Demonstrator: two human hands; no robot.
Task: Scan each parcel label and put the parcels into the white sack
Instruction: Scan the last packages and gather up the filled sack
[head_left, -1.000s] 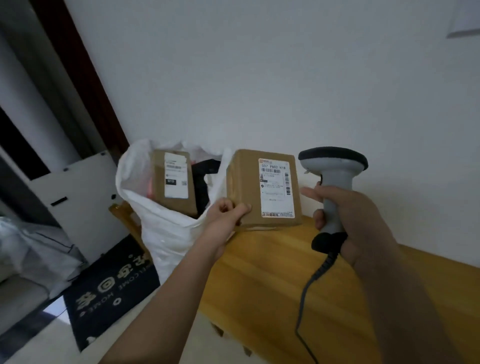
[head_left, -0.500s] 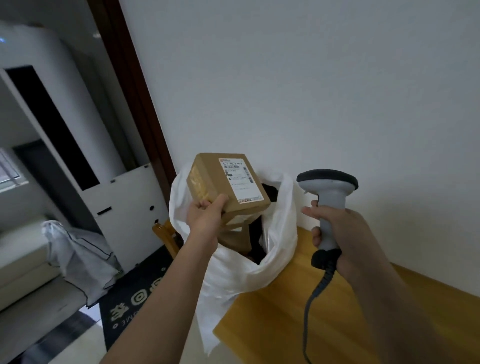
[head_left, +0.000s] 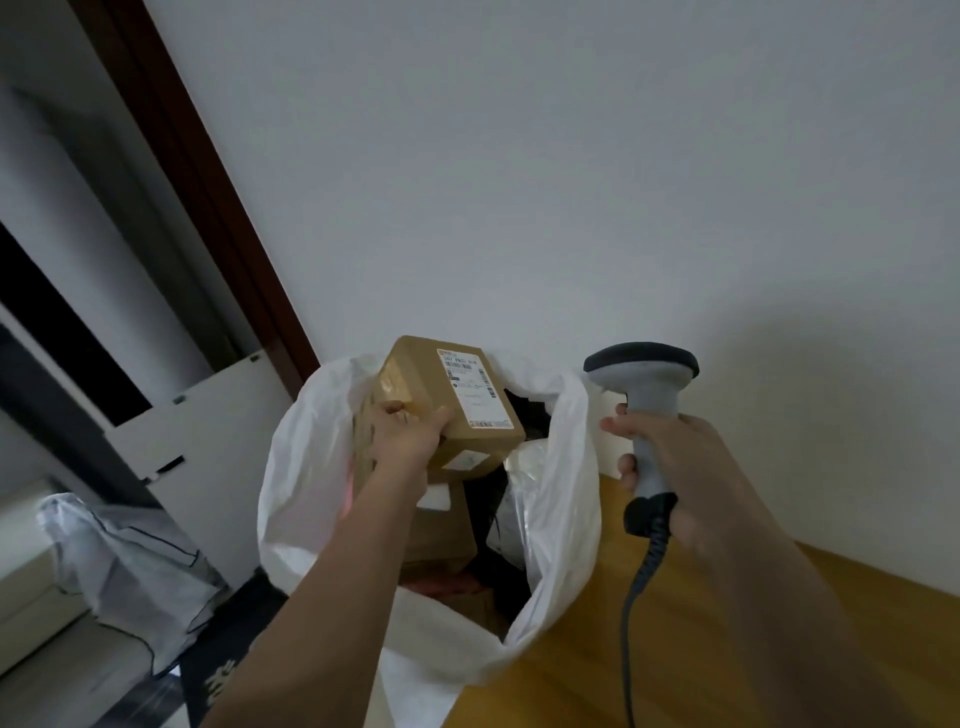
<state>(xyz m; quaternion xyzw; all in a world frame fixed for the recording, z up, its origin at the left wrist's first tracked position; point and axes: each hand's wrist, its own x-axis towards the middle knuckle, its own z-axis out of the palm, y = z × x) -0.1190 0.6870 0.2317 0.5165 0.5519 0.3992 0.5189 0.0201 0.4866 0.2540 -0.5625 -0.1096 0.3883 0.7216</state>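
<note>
My left hand (head_left: 408, 434) grips a brown cardboard parcel (head_left: 431, 387) with a white label on top, holding it over the open mouth of the white sack (head_left: 306, 467). Inside the sack lie another brown parcel (head_left: 441, 530) and a dark wrapped parcel (head_left: 511, 512). To the right, my right hand (head_left: 675, 457) grips the grey handheld scanner (head_left: 644, 384) upright by its handle. Its coiled cable (head_left: 641, 577) hangs down over the table.
The sack hangs at the left end of a wooden table (head_left: 675, 649) against a white wall. Left of it stand a white cabinet (head_left: 208, 441) and a dark door frame (head_left: 208, 182). A crumpled clear bag (head_left: 119, 561) lies on the floor near a dark doormat (head_left: 218, 670).
My left hand has carried the labelled parcel from beside the scanner leftwards and over the sack mouth. The scanner hand has stayed nearly still.
</note>
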